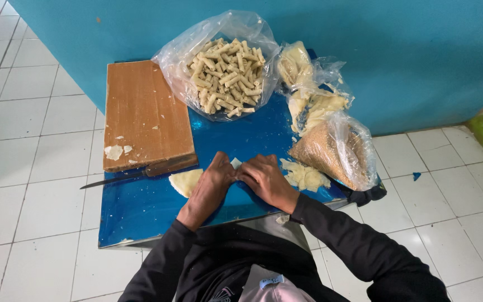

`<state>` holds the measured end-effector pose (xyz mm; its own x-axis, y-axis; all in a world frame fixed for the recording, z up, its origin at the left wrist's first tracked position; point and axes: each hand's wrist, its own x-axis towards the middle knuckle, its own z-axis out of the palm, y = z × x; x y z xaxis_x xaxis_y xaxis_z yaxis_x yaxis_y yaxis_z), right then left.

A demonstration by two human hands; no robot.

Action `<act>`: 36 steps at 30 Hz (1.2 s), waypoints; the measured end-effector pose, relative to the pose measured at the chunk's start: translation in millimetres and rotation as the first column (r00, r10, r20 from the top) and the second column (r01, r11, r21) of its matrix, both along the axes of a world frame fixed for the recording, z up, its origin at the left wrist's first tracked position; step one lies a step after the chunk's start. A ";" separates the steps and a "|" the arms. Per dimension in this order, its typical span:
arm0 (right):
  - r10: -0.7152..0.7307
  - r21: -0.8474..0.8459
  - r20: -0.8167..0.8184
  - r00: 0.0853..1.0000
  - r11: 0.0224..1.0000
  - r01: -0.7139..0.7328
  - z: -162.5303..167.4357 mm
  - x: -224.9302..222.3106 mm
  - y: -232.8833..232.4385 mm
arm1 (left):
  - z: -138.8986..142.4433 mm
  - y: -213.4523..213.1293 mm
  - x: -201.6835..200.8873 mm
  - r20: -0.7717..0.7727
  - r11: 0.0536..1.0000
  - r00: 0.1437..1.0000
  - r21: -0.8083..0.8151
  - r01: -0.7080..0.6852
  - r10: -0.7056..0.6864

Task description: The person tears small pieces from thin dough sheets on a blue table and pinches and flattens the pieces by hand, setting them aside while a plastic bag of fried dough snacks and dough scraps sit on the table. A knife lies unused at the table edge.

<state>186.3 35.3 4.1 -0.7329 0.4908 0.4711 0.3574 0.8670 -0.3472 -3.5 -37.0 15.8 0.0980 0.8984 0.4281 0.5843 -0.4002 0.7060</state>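
My left hand (211,184) and my right hand (266,178) meet fingertip to fingertip on the blue table (141,207). Between them they pinch a small pale piece of dough wrapper (236,163), mostly hidden by the fingers. A thin round wrapper sheet (184,182) lies flat just left of my left hand. To the right of my right hand sits a loose heap of pale wrapper sheets (306,176).
A wooden cutting board (143,112) lies at the left, a knife (141,172) along its near edge. At the back an open plastic bag holds several rolled pale sticks (226,75). Bags of wrappers (308,92) and brown crumbs (334,151) stand right. White tiled floor surrounds the table.
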 end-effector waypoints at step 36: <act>-0.143 0.297 0.091 0.985 0.948 0.111 2.9 -3.8 2.3 | 4.3 11.4 -3.4 -0.194 0.989 0.972 0.090 -0.120 0.135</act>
